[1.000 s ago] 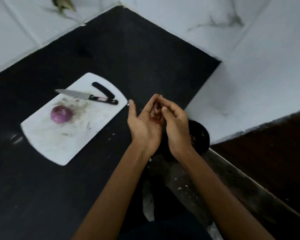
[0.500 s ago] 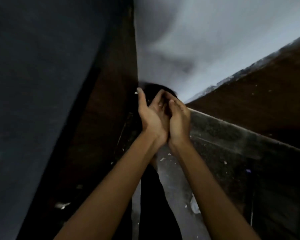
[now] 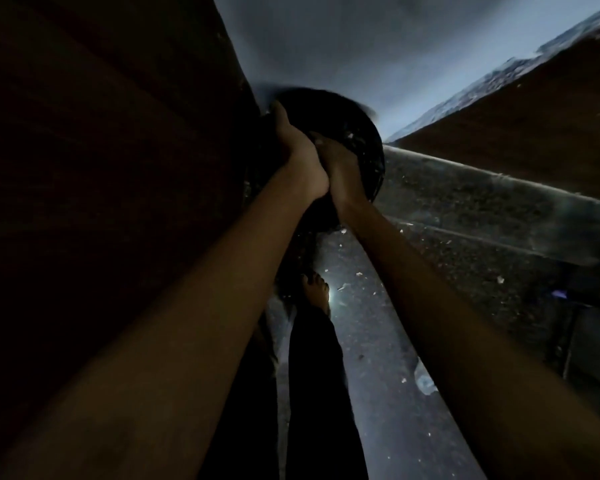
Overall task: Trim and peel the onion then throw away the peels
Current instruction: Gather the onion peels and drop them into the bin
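Observation:
Both hands reach down into the mouth of a round black bin [image 3: 371, 133] on the floor. My left hand [image 3: 298, 157] and my right hand [image 3: 343, 171] are pressed together side by side, with the left thumb pointing up along the bin's left rim. The fingers of both hands vanish into the dark inside of the bin. No peels show between them, and what they hold is hidden. The onion, the knife and the cutting board are out of view.
A dark cabinet front [image 3: 118, 168] fills the left side, close to the bin. My bare foot [image 3: 317, 289] and dark trouser leg stand below the hands. Small pale scraps [image 3: 359, 273] dot the grey floor. A low stone ledge [image 3: 499, 209] runs along the right.
My view dropped from the counter with the board and onion to the floor. Both hands, still together, went down and forward into the black bin.

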`<state>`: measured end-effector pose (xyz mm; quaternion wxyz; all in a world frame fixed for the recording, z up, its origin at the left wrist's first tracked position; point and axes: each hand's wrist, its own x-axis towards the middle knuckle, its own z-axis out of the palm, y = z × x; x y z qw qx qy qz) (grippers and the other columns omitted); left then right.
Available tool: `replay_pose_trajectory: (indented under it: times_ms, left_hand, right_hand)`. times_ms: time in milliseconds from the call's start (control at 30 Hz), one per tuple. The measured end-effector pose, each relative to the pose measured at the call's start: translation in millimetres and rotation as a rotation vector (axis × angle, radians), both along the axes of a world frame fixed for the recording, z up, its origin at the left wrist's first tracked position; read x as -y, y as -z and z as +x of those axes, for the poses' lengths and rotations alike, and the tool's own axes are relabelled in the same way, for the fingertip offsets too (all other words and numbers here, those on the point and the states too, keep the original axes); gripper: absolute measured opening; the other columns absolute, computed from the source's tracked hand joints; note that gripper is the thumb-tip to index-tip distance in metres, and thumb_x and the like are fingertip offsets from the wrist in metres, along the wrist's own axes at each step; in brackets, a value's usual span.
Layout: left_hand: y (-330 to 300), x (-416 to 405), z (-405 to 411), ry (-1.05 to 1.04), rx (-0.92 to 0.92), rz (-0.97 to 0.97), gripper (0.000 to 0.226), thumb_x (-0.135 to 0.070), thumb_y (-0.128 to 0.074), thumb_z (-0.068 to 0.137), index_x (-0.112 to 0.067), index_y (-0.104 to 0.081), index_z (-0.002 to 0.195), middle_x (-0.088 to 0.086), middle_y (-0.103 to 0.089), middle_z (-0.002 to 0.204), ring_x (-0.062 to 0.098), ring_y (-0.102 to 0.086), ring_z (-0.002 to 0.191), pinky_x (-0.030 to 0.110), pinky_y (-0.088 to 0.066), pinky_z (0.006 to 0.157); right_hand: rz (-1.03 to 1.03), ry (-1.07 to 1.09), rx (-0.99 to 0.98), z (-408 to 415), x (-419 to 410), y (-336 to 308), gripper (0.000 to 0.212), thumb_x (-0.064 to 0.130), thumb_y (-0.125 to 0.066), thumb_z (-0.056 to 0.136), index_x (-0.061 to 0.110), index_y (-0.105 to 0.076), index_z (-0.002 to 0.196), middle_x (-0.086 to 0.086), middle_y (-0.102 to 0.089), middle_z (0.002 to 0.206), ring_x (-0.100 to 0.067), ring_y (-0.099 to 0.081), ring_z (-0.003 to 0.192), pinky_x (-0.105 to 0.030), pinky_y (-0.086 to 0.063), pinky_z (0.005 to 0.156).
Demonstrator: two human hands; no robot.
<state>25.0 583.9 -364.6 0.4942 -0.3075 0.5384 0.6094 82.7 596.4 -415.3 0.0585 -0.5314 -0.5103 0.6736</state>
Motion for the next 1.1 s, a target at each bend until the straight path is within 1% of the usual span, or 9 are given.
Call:
replay_pose_trajectory:
  times_ms: [100, 200, 300, 367, 433, 667, 800, 933, 1100]
  left_hand:
    - [10, 11, -1, 0.008, 0.009, 0.03, 0.086, -0.071, -0.027, 0.088, -0.003, -0.04, 0.14, 0.02, -0.058, 0.123, 0.031, -0.056, 0.112, 0.038, -0.042, 0.099]
    - [17, 24, 0, -0.019, 0.025, 0.059, 0.077, -0.062, -0.024, 0.094, -0.004, -0.031, 0.144, 0.018, -0.047, 0.141, 0.03, -0.043, 0.132, 0.037, -0.029, 0.11]
    - [9, 24, 0, 0.019, 0.008, 0.033, 0.071, -0.058, -0.021, 0.097, -0.007, -0.032, 0.146, 0.015, -0.043, 0.145, 0.029, -0.042, 0.133, 0.037, -0.032, 0.107]
    - [4, 21, 0, 0.075, -0.019, 0.016, 0.068, -0.056, -0.02, 0.098, -0.01, -0.032, 0.146, 0.014, -0.048, 0.14, 0.029, -0.05, 0.125, 0.039, -0.04, 0.098]
    - [-4, 19, 1, 0.132, -0.059, -0.005, 0.066, -0.055, -0.02, 0.098, -0.011, -0.032, 0.146, 0.012, -0.049, 0.139, 0.029, -0.052, 0.123, 0.04, -0.042, 0.096]
    - [-23, 35, -3, 0.205, -0.186, -0.065, 0.062, -0.053, -0.017, 0.099, -0.016, -0.033, 0.145, 0.013, -0.046, 0.142, 0.035, -0.053, 0.122, 0.039, -0.045, 0.089]
    - [-32, 47, -5, 0.329, -0.29, -0.108, 0.063, -0.055, -0.013, 0.099, -0.018, -0.032, 0.146, 0.011, -0.051, 0.138, 0.029, -0.062, 0.103, 0.028, -0.045, 0.064]
    - [-35, 51, -4, 0.428, -0.37, -0.129, 0.064, -0.056, -0.012, 0.098, -0.018, -0.033, 0.145, 0.012, -0.052, 0.134, 0.031, -0.061, 0.107, 0.024, -0.045, 0.054]
    - [-34, 54, -5, 0.408, -0.405, -0.097, 0.064, -0.056, -0.016, 0.098, -0.017, -0.03, 0.147, 0.019, -0.051, 0.133, 0.036, -0.059, 0.11, 0.032, -0.055, 0.064]
  right_hand:
    - [0.09, -0.212, 0.257, 10, -7, 29, 0.05, 0.042, -0.037, 0.093, 0.011, -0.059, 0.126, -0.016, -0.059, 0.128, -0.031, -0.052, 0.122, -0.039, -0.038, 0.106]
    - [0.22, -0.318, 0.47, 24, -20, 41, 0.04, 0.027, -0.037, 0.1, 0.003, -0.06, 0.12, -0.021, -0.062, 0.119, -0.033, -0.057, 0.113, -0.036, -0.044, 0.091]
    - [0.005, 0.014, 0.221, 19, -16, 16, 0.03, 0.023, -0.043, 0.099, 0.008, -0.065, 0.087, -0.008, -0.063, 0.08, -0.018, -0.06, 0.069, -0.027, -0.045, 0.061]
    - [-0.161, 0.117, 0.035, 13, -12, 1, 0.019, 0.021, -0.051, 0.096, 0.012, -0.061, 0.083, -0.005, -0.061, 0.071, -0.011, -0.058, 0.055, -0.023, -0.048, 0.054]
    - [-0.128, 0.092, -0.035, 12, -8, -8, 0.006, 0.011, -0.057, 0.092, 0.007, -0.061, 0.095, -0.004, -0.063, 0.073, -0.006, -0.061, 0.053, -0.022, -0.051, 0.053]
    - [-0.02, 0.028, -0.081, 24, -12, -18, 0.018, -0.007, -0.063, 0.084, -0.014, -0.064, 0.101, 0.001, -0.067, 0.069, -0.002, -0.064, 0.053, -0.018, -0.055, 0.054]
    - [0.079, -0.159, -0.034, 32, -9, -23, 0.024, -0.008, -0.066, 0.081, -0.01, -0.063, 0.105, 0.005, -0.066, 0.064, -0.001, -0.062, 0.05, -0.025, -0.057, 0.06]
    - [0.096, -0.235, -0.061, 32, -1, -34, 0.03, -0.009, -0.065, 0.081, -0.01, -0.061, 0.11, 0.014, -0.065, 0.052, 0.005, -0.061, 0.048, -0.012, -0.051, 0.048]
    - [0.258, -0.274, -0.024, 28, 2, -50, 0.017, -0.005, -0.067, 0.081, -0.012, -0.067, 0.097, -0.013, -0.065, 0.08, 0.007, -0.054, 0.04, -0.008, -0.045, 0.045]
